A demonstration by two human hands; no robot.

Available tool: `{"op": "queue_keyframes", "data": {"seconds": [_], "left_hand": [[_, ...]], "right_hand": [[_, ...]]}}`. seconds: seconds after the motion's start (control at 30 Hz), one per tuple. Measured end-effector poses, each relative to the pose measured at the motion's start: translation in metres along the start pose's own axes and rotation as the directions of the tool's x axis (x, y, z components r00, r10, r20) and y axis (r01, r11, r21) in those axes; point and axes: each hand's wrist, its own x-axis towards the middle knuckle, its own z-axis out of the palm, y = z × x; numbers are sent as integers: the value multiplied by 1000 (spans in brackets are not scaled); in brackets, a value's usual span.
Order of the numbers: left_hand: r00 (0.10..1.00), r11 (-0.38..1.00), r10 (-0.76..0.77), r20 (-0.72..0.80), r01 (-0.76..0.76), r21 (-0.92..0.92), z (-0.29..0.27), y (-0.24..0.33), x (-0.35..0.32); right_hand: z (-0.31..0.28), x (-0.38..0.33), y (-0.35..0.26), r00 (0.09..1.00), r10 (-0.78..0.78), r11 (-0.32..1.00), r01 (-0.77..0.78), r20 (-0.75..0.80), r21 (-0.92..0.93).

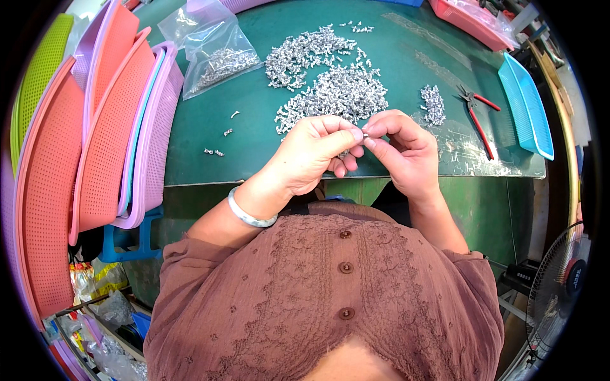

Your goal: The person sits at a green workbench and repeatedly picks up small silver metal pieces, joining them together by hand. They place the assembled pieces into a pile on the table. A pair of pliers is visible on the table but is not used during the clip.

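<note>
Over the front of a green table [210, 162], my left hand [321, 147] and my right hand [403, 149] meet, fingertips pinched together on a small metal part [364, 135]. Most of that part is hidden by the fingers. More grey metal bits show under the curled fingers of my left hand. Just beyond my hands lies a large pile of small silvery metal parts [346, 92], with a second pile [302, 56] behind it. A smaller heap of parts [433, 105] sits to the right of my right hand.
Red-handled pliers [478, 117] lie open at the right, near a light blue basket [526, 105]. A clear bag of parts [222, 63] rests at the back left. Stacked plastic baskets [105, 140] crowd the left side. A fan [559, 286] stands at the lower right.
</note>
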Motion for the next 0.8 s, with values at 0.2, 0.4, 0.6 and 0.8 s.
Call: {"op": "queue_keyframes", "data": {"seconds": [0.2,0.4,0.6,0.8], "left_hand": [[999,999,40,-22,-40,10,1,-1,1],[998,998,48,-31,-47,45,2,-1,0],[999,999,39,-37,-38,11,1,0,-1],[1000,997,23,4,-23,-69,-4,2,-1]], "right_hand": [[-2,0,-1,999,23,994,-27,-38,-110],[-7,4,-8,991,-64,723,130,121,-679],[-8,4,-4,985,-41,669,150,165,-728],[-9,4,-3,991,-65,712,130,119,-690]]}}
